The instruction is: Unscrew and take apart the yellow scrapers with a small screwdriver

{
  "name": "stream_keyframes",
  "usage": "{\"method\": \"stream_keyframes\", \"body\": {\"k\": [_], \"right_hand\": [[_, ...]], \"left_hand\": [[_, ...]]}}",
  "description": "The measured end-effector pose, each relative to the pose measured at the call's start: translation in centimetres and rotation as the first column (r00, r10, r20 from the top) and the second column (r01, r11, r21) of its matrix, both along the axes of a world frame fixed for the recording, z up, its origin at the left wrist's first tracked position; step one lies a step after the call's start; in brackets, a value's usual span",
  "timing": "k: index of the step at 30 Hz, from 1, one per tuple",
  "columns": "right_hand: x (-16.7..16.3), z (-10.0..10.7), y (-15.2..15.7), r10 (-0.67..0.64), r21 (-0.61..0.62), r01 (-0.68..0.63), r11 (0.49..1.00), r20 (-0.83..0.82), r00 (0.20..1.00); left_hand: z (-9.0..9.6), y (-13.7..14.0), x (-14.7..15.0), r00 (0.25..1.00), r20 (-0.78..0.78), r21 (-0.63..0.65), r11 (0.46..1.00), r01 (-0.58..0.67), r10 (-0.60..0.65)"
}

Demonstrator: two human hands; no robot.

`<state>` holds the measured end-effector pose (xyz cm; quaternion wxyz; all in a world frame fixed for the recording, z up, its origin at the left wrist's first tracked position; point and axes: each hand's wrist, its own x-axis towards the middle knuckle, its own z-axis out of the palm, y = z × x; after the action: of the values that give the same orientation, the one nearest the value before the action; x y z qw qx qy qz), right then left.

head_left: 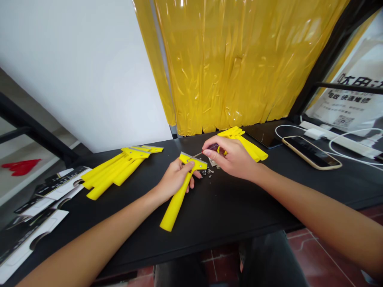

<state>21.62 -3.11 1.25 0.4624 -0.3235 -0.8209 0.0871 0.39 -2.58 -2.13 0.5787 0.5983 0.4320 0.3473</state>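
Note:
My left hand [176,175] is closed around the neck of a yellow scraper [175,203], its wide head tilted up with a metal strip along the top edge. In my right hand [233,155] is a screwdriver [212,147] with a dark red handle. Its thin shaft slants down to the left, and the tip meets the scraper head near a screw; exact contact is too small to tell. Small loose screws and nuts [209,172] lie on the black table [227,211] just behind the scraper, partly hidden by my hands.
Several yellow scrapers [116,171] lie piled at the left, and more scrapers [254,149] sit behind my right hand. Printed cardboard sleeves [48,219] are stacked at the left edge. At the right are a phone [311,151], a power strip [344,139] and white cables.

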Motion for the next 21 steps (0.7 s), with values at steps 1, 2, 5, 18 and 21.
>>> {"method": "stream_keyframes", "body": {"k": [1,2,5,18,21], "right_hand": [[0.01,0.01,0.0,0.003,0.003,-0.003,1.0,0.0,1.0],[0.01,0.01,-0.01,0.006,0.003,-0.006,1.0,0.004,1.0],[-0.02,-0.03,-0.01,0.013,-0.002,-0.013,1.0,0.012,1.0],[0.19,-0.18,0.38,-0.359,0.003,0.365,0.931,0.19,0.914],[0.4,-0.06,0.52,-0.35,0.062,0.346,0.936,0.261,0.9]], "left_hand": [[0.01,0.02,0.0,1.0,-0.003,0.002,1.0,0.002,-0.002],[0.03,0.03,0.01,1.0,-0.008,0.0,1.0,0.004,-0.004],[0.04,0.02,0.04,1.0,-0.012,-0.002,1.0,-0.002,0.002],[-0.41,-0.07,-0.06,0.996,-0.074,0.077,0.996,0.045,-0.039],[-0.28,-0.07,-0.04,0.997,-0.075,0.075,0.996,0.043,-0.038]]}}
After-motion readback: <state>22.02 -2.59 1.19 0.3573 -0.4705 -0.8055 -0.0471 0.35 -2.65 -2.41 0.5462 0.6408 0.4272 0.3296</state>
